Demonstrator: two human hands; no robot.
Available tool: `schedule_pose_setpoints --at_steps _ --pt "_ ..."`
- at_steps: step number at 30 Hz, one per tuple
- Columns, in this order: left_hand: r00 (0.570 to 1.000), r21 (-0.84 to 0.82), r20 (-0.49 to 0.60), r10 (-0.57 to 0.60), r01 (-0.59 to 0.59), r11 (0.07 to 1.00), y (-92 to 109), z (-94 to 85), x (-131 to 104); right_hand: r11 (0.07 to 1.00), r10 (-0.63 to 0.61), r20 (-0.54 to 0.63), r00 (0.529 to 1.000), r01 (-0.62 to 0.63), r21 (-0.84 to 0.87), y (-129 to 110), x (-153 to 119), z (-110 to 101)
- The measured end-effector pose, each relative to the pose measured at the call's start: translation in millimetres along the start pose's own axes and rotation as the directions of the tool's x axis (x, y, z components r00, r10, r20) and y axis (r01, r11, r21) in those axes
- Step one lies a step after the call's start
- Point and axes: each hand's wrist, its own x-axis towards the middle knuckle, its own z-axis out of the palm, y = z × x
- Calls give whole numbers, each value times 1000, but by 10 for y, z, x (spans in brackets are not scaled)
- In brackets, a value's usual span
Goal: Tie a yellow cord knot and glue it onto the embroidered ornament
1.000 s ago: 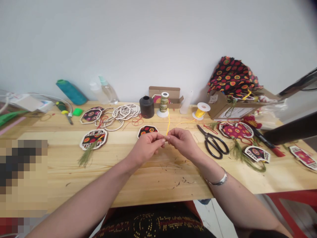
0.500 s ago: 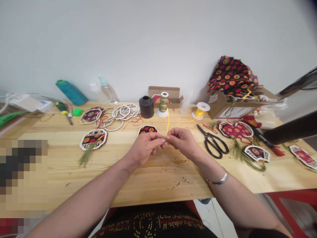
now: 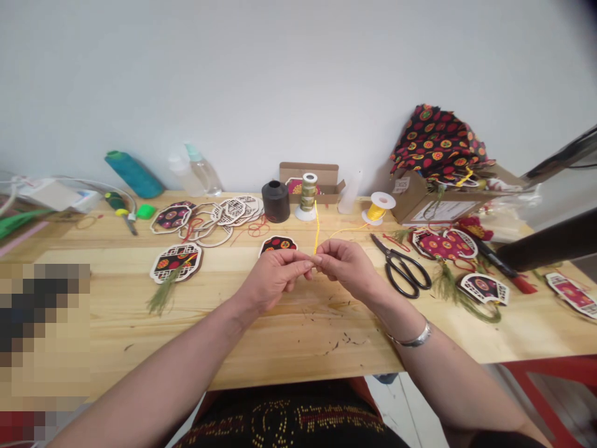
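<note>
My left hand (image 3: 280, 275) and my right hand (image 3: 344, 266) meet fingertip to fingertip over the wooden table, both closed in a pinch. Yellow cord (image 3: 318, 229) rises from between the fingertips, and a thin strand leads back to the yellow spool (image 3: 378, 208). The cord's end inside the pinch is hidden. Partly behind my left hand lies a black patterned ornament (image 3: 278, 244) with a pale rim. Black scissors (image 3: 402, 269) rest to the right of my right hand.
Behind the hands stand a black cone (image 3: 276, 202) and a green thread spool (image 3: 308, 194). Framed ornaments (image 3: 176, 262) lie at left, others (image 3: 444, 245) at right. A cardboard box (image 3: 422, 202) holds patterned fabric (image 3: 438, 143).
Both hands keep nearly the same place and pinch. The yellow cord above them has shifted very slightly.
</note>
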Motion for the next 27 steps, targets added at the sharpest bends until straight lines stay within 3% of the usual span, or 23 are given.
schedule_pose_setpoints --at_steps 8,13,17,22,25,27 --pt "996 28 -87 19 -16 999 -5 1 8 997 -45 -38 998 43 -67 14 8 10" --pt "982 30 -181 52 -48 998 -3 -9 35 934 -176 -39 984 154 -322 37 15 -39" --pt "966 54 -245 85 -74 996 -12 -16 42 869 -190 -68 979 136 -475 43 9 -65" --pt "955 104 -278 102 -76 992 -29 -10 32 891 -236 -163 958 145 -431 14 -59 11" --pt "945 77 -310 102 -82 994 -33 0 38 846 -335 -104 936 250 -472 33 -123 97" --pt "942 33 -327 81 -75 997 -29 8 42 748 -413 1 911 340 -570 76 -154 144"
